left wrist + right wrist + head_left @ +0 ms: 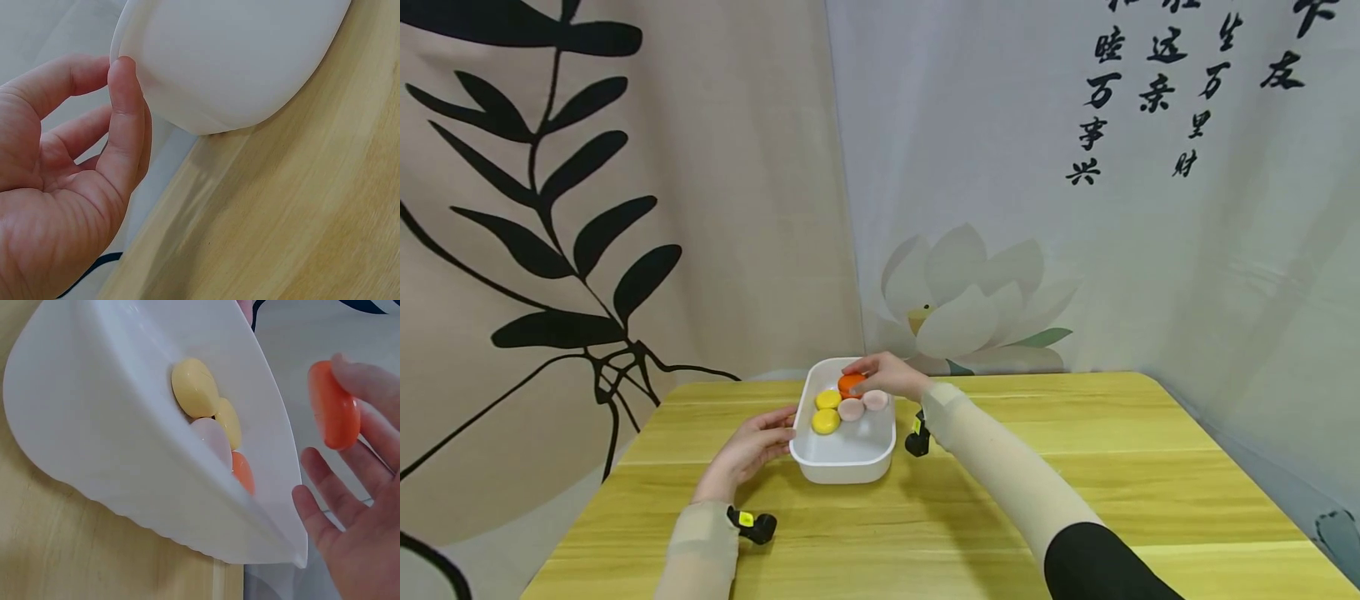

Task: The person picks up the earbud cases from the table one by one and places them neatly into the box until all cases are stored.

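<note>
A white plastic box (844,473) sits on the table. My left hand (757,446) pinches its left rim between thumb and fingers. Over the far part of the box, my right hand (891,375) pinches a smooth, rounded orange piece (334,406), shaped like a polished pebble, between thumb and fingers. In the right wrist view a second orange piece (244,472) lies inside the box, partly hidden by the wall. Beside it are two yellow pieces (826,422) and two pale pink pieces (851,409). The box's contents are hidden in the left wrist view.
The wooden table (1075,450) extends around the box, its far edge just behind it. A fabric curtain (760,208) printed with leaves, a flower and characters hangs beyond. Small black cameras (757,527) are strapped to the wrists.
</note>
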The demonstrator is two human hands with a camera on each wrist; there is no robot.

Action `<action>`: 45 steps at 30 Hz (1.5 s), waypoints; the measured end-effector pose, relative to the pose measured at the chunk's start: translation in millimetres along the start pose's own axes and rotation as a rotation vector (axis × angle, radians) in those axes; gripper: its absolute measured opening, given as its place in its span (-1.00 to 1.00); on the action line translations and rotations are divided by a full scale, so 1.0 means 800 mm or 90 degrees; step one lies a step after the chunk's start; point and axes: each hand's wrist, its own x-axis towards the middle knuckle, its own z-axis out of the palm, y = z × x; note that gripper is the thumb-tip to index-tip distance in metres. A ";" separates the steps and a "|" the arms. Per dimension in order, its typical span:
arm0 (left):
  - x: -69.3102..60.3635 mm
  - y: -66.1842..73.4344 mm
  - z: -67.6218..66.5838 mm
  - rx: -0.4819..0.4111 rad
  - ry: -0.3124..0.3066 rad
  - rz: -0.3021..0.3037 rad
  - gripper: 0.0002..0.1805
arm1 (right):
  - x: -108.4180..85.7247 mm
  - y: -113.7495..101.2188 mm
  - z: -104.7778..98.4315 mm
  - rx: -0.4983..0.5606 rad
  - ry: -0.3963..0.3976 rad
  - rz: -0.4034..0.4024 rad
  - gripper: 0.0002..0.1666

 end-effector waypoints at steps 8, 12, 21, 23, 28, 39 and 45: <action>-0.001 0.002 0.002 -0.010 -0.007 0.003 -0.41 | 0.001 -0.001 -0.003 -0.017 0.005 0.005 -0.57; -0.002 0.002 0.002 -0.011 -0.007 0.003 -0.41 | 0.002 -0.003 -0.003 -0.029 0.005 0.010 -0.57; -0.001 0.001 0.002 -0.009 0.000 -0.001 -0.40 | -0.001 -0.008 -0.001 -0.028 -0.008 0.028 -0.56; -0.001 0.001 0.002 -0.012 0.000 -0.003 -0.40 | -0.001 -0.007 0.000 -0.031 -0.009 0.026 -0.56; -0.001 0.001 0.001 -0.016 -0.005 -0.001 -0.40 | 0.001 -0.004 0.002 -0.030 -0.015 0.025 -0.52; 0.000 -0.001 0.001 -0.021 -0.006 0.003 -0.40 | 0.004 0.001 0.009 -0.055 -0.014 0.038 -0.52; 0.001 -0.001 0.001 -0.022 0.002 0.002 -0.40 | 0.004 0.002 0.008 -0.057 -0.022 0.038 -0.56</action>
